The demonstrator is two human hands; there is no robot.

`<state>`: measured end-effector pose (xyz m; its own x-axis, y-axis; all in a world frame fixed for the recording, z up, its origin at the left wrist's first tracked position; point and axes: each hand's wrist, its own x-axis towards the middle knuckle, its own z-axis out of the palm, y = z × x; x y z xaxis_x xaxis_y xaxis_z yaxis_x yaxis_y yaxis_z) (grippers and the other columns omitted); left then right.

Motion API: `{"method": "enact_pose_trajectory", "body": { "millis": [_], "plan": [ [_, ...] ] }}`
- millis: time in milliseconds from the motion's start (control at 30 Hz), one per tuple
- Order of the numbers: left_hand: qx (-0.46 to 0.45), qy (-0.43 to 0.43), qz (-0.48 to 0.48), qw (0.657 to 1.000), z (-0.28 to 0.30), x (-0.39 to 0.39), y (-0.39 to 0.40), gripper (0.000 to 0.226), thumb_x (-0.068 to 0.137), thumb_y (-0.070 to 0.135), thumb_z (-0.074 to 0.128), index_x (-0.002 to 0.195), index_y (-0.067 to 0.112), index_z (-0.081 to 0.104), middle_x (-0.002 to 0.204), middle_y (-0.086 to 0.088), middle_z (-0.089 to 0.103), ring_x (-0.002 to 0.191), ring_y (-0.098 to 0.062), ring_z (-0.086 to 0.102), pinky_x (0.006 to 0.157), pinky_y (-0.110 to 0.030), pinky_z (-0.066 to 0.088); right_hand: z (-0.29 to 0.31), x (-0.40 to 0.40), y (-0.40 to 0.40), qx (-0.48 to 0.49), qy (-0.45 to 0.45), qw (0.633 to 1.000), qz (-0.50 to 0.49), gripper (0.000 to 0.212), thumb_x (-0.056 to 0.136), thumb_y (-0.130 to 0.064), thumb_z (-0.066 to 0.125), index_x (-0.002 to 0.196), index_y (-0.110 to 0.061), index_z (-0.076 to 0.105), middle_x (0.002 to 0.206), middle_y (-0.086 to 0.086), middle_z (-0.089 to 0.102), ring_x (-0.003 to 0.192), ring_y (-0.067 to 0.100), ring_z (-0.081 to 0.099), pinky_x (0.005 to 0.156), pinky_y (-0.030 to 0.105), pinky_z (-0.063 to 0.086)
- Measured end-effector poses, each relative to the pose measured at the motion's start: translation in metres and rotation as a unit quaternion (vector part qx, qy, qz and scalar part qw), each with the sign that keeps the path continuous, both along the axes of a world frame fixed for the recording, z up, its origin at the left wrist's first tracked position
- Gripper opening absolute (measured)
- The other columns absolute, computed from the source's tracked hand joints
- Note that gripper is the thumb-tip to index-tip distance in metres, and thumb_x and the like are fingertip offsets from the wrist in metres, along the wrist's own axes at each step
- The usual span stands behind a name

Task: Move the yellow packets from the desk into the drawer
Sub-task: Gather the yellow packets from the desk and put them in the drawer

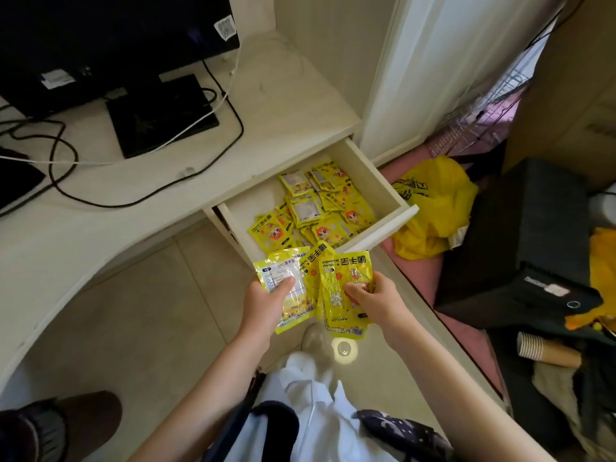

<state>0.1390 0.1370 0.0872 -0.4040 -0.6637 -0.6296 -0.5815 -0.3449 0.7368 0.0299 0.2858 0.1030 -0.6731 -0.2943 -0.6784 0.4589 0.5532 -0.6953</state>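
below the open drawer (383, 181), left hand (266, 296) and right hand (373, 295) each grasp yellow packets (336, 288).

One open drawer (393, 195) holds a heap of yellow packets (320, 208), too overlapped to count. Two hands, left hand (266, 301) and right hand (376, 298), hold at least three more packets (336, 291). One yellow bag (436, 208), one paper cup stack (546, 348)
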Motion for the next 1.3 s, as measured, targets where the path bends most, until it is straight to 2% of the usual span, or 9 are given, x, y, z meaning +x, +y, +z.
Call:
{"method": "enact_pose_trajectory", "body": {
  "millis": [133, 367, 567, 667, 800, 1000, 1067, 1200, 1300],
  "plan": [
    [-0.002, 0.01, 0.005, 1.0, 0.002, -0.034, -0.019, 0.018, 0.088, 0.028, 0.067, 0.091, 0.021, 0.05, 0.081, 0.011, 0.054, 0.073, -0.003, 0.051, 0.062, -0.024, 0.038, -0.001, -0.035, -0.024, -0.005, -0.001, 1.0, 0.021, 0.027, 0.09, -0.018, 0.063, 0.115, -0.01, 0.057, 0.097, 0.004, 0.068, 0.078, 0.014, 0.065, 0.07, 0.03, 0.056],
    [0.016, 0.018, 0.057, 0.998, -0.017, -0.071, -0.043, 0.016, 0.088, 0.023, 0.066, 0.099, 0.019, 0.055, 0.085, 0.012, 0.059, 0.078, -0.006, 0.057, 0.065, -0.025, 0.04, -0.013, -0.086, -0.061, 0.02, -0.015, 0.996, 0.091, 0.013, 0.089, -0.019, 0.064, 0.1, -0.017, 0.057, 0.108, 0.016, 0.068, 0.093, 0.027, 0.069, 0.085, 0.044, 0.056],
    [0.058, 0.003, 0.161, 0.985, -0.049, -0.1, -0.061, 0.013, 0.087, 0.019, 0.067, 0.099, 0.021, 0.062, 0.089, 0.008, 0.068, 0.079, -0.006, 0.063, 0.056, -0.021, 0.04, -0.037, -0.133, -0.098, 0.029, -0.042, 0.987, 0.155, 0.013, 0.09, -0.018, 0.065, 0.097, -0.022, 0.054, 0.084, -0.009, 0.063, 0.073, 0.005, 0.061, 0.058, 0.02, 0.05],
    [0.081, -0.009, 0.213, 0.974, -0.065, -0.117, -0.07, 0.015, 0.088, 0.016, 0.066, 0.102, 0.019, 0.06, 0.088, 0.006, 0.065, 0.073, -0.003, 0.057, 0.055, -0.02, 0.036, -0.054, -0.157, -0.121, 0.053, -0.038, 0.976, 0.208, 0.013, 0.089, -0.02, 0.065, 0.095, -0.018, 0.053, 0.084, -0.004, 0.061, 0.072, 0.008, 0.058, 0.059, 0.021, 0.048],
    [0.128, -0.033, 0.284, 0.95, -0.105, -0.137, -0.089, 0.026, 0.085, 0.019, 0.068, 0.109, 0.015, 0.062, 0.105, -0.006, 0.069, 0.088, -0.02, 0.065, 0.069, -0.03, 0.047, -0.081, -0.185, -0.156, 0.078, -0.022, 0.947, 0.311, 0.014, 0.09, -0.018, 0.062, 0.087, -0.013, 0.049, 0.072, -0.001, 0.055, 0.06, 0.01, 0.049, 0.051, 0.02, 0.041],
    [0.246, -0.015, 0.381, 0.891, -0.159, -0.168, -0.136, 0.03, 0.074, 0.01, 0.073, 0.103, 0.009, 0.064, 0.088, -0.014, 0.07, 0.071, -0.029, 0.069, 0.08, -0.054, 0.055, -0.139, -0.219, -0.221, 0.08, -0.017, 0.93, 0.359, 0.011, 0.087, -0.015, 0.062, 0.09, -0.013, 0.052, 0.074, 0.003, 0.056, 0.063, 0.016, 0.051, 0.06, 0.028, 0.042],
    [0.236, -0.005, 0.394, 0.888, -0.176, -0.176, -0.153, 0.032, 0.075, 0.008, 0.073, 0.107, 0.007, 0.064, 0.093, -0.015, 0.07, 0.073, -0.029, 0.069, 0.083, -0.053, 0.055, -0.159, -0.228, -0.247, 0.081, -0.004, 0.925, 0.371, 0.009, 0.084, -0.014, 0.063, 0.091, -0.01, 0.059, 0.075, 0.006, 0.061, 0.067, 0.021, 0.057, 0.065, 0.032, 0.047],
    [0.202, -0.015, 0.421, 0.884, -0.196, -0.187, -0.182, 0.036, 0.078, 0.005, 0.07, 0.113, 0.004, 0.061, 0.098, -0.016, 0.068, 0.079, -0.031, 0.068, 0.084, -0.053, 0.055, -0.192, -0.238, -0.287, 0.089, 0.034, 0.924, 0.371, 0.035, 0.074, -0.021, 0.074, 0.107, -0.012, 0.066, 0.097, 0.011, 0.073, 0.087, 0.031, 0.07, 0.08, 0.047, 0.058],
    [0.195, -0.032, 0.408, 0.891, -0.2, -0.19, -0.195, 0.016, 0.085, 0.002, 0.06, 0.101, 0.007, 0.06, 0.093, -0.017, 0.065, 0.081, -0.031, 0.064, 0.081, -0.044, 0.055, -0.198, -0.241, -0.299, 0.12, 0.098, 0.899, 0.409, 0.017, 0.083, -0.02, 0.064, 0.099, -0.017, 0.063, 0.09, 0.008, 0.062, 0.083, 0.025, 0.06, 0.073, 0.036, 0.052]
  ]
}}
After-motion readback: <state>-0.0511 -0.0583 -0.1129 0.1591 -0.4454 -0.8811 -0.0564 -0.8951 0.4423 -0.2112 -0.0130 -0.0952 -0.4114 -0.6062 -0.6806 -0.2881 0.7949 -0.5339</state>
